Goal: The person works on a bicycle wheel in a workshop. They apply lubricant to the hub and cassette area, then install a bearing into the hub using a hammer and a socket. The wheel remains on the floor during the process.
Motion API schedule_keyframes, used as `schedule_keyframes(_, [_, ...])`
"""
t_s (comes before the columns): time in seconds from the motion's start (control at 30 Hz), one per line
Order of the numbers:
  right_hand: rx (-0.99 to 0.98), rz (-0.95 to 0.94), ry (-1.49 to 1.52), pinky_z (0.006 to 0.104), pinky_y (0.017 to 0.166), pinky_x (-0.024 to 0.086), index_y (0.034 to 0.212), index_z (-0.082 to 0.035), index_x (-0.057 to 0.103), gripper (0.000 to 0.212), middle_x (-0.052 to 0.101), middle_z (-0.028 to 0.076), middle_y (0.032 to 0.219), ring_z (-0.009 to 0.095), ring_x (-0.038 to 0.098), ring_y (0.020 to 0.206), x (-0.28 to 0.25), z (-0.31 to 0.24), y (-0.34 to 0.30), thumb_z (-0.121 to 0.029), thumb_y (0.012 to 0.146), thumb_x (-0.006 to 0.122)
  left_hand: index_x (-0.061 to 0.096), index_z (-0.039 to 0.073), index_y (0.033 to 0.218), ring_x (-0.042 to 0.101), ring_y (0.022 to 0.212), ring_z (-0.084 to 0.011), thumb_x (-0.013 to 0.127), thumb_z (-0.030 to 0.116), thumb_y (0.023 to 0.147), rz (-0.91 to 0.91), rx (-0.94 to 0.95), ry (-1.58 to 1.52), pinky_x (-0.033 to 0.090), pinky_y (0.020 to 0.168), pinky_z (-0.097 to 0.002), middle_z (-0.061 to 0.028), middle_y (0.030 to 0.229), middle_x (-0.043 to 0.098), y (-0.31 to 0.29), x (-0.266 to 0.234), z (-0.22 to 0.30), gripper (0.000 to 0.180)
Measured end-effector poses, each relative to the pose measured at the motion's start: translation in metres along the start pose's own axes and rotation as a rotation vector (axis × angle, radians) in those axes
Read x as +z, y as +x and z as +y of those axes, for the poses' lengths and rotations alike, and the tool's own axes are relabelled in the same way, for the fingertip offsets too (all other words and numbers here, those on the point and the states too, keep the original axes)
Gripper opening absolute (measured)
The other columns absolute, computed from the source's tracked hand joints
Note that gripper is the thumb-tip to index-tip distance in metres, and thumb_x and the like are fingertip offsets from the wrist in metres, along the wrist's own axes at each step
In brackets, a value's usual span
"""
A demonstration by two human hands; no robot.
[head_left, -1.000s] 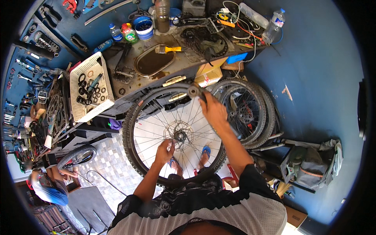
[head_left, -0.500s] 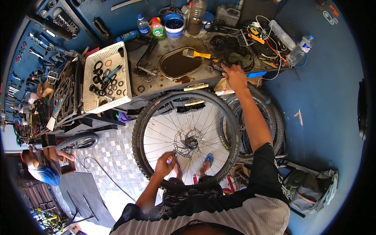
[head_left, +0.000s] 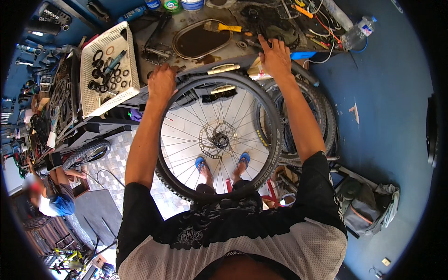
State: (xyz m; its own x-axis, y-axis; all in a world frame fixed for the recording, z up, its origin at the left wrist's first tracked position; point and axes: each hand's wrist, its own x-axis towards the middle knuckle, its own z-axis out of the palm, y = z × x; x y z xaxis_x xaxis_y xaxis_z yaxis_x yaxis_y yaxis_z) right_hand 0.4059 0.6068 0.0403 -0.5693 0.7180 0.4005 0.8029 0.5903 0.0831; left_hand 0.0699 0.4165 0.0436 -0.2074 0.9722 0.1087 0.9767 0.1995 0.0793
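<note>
While standing upright between the legs, bicycle wheel (head_left: 219, 140) leans against worktop (head_left: 196, 65) edge | left hand (head_left: 162, 83) curled over tyre top, gripping it | right hand (head_left: 275, 58) flat, fingers spread, on worktop beside black oval tray (head_left: 200, 39) | white basket (head_left: 108, 70) of rings further left
</note>
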Motion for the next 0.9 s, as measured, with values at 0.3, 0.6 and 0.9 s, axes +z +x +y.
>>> schedule_keyframes(0.3, [-0.13,-0.265,0.688,0.0436,0.085,0.053,0.121,-0.015,0.067,0.035,0.063,0.011,0.104,0.032,0.063,0.097,-0.003,-0.1,-0.172,-0.012,0.086,0.069,0.077,0.014,0.111,0.065,0.108,-0.0334,0.069,0.011,0.089,0.066,0.107,-0.086,0.055,0.093,-0.0467,-0.0095,0.109,0.071,0.003,0.01,-0.016,0.023])
schedule_keyframes(0.6, [-0.384,-0.615,0.514,0.0402,0.087,0.055,0.132,-0.024,0.067,0.049,0.056,0.009,0.112,0.027,0.065,0.098,0.007,-0.146,-0.27,-0.016,0.084,0.072,0.071,0.01,0.116,0.063,0.103,-0.0354,0.073,0.009,0.087,0.332,0.154,-0.35,0.052,0.092,-0.0456,-0.0116,0.112,0.069,-0.065,0.011,0.016,0.028])
schedule_keyframes(0.9, [-0.291,-0.791,0.478,0.041,0.07,0.057,0.137,-0.017,0.06,0.048,0.062,0.009,0.093,0.029,0.069,0.078,0.024,-0.166,-0.274,-0.014,0.089,0.065,0.071,0.006,0.113,0.065,0.103,-0.0378,0.072,0.008,0.091,0.147,-0.168,-0.501,0.052,0.091,-0.0473,-0.0169,0.107,0.069,-0.22,0.052,0.004,0.022])
